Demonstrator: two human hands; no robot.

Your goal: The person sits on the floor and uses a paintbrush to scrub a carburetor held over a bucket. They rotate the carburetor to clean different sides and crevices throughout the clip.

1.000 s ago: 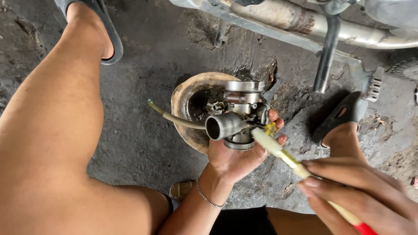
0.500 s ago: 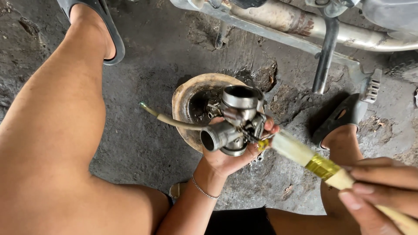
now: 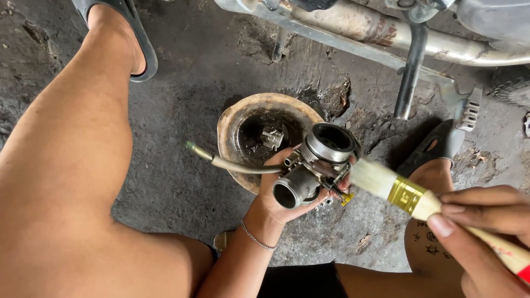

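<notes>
Left hand: your left hand [image 3: 276, 196] cups the carburettor [image 3: 314, 168] from below, fingers [image 3: 276, 165] curled round its body, just above the bowl's near rim.
Right hand: your right hand [image 3: 486, 232] holds the paintbrush [image 3: 411, 196], thumb and fingers pinching the wooden handle behind the brass ferrule.
Brush tip: pale bristles touching the carburettor's right side.
Hose: a tan hose [image 3: 232, 163] runs left from the carburettor.
Bowl: a dirty round bowl [image 3: 226, 127] on the oily floor [image 3: 187, 99], a small metal part [image 3: 272, 137] inside.
Surroundings: motorcycle exhaust pipe [image 3: 397, 33] and side stand [image 3: 411, 72] above; your left leg [image 3: 72, 165] beside, sandal [image 3: 135, 38] on.
</notes>
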